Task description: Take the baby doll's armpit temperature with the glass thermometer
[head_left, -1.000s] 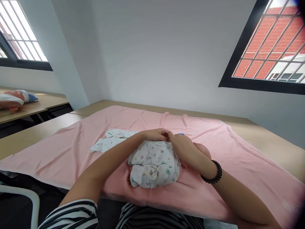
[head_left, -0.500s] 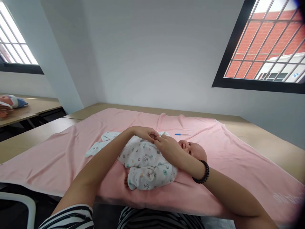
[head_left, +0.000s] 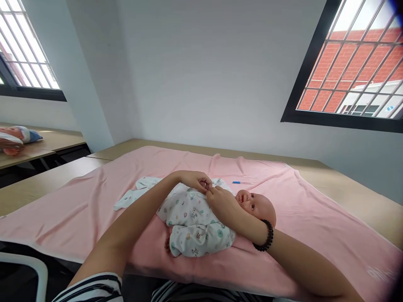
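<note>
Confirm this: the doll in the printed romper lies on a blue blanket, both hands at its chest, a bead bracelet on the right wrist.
The blanket is pink, not blue; the head view shows it. The rest holds: doll in its romper, left hand and right hand at the chest, bracelet on the right wrist.

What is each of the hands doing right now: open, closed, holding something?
Left hand: closed, pinching the front of the romper.
Right hand: closed, pinching the same romper right beside it.
</note>
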`<move>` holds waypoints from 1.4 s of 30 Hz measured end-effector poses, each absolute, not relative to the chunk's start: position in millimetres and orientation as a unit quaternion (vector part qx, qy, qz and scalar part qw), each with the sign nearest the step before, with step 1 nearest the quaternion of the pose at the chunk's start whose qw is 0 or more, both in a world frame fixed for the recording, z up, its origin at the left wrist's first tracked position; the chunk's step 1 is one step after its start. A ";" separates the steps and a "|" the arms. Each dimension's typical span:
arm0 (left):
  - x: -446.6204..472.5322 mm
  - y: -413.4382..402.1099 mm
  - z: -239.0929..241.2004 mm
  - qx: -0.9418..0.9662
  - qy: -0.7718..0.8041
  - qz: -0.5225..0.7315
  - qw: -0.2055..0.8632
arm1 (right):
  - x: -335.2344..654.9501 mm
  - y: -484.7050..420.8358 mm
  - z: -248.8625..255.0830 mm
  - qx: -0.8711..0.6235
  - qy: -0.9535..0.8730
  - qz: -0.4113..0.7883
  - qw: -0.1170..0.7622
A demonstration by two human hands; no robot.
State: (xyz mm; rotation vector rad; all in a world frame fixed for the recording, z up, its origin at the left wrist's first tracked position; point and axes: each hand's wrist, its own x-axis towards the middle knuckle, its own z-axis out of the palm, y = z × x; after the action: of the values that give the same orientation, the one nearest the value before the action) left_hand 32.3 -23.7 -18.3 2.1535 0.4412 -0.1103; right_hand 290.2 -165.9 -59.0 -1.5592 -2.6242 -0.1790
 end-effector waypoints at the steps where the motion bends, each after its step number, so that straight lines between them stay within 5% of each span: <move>1: 32.2 -25.9 -15.8 0.879 0.183 -0.044 0.439 | 290.9 -165.2 -58.7 -0.521 -0.851 -0.058 0.040; 10: 32.3 -43.3 -1.3 0.903 0.197 -0.014 0.381 | 290.8 -172.7 -56.0 -0.552 -0.829 -0.079 0.044; 23: -8.0 -14.3 5.4 0.868 0.256 -0.162 0.393 | 185.5 -157.1 -56.5 -0.407 -0.882 -0.199 0.127; 42: -2.7 2.0 -22.4 0.855 0.221 -0.161 0.441 | 150.4 -144.0 -75.2 -0.369 -0.887 -0.266 0.080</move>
State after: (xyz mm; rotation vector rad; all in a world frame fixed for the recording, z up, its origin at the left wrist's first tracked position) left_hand -2.7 2.0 -22.4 2.1235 0.5484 -0.3993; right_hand 150.4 -144.0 -75.2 -1.1042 -2.6523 -0.7957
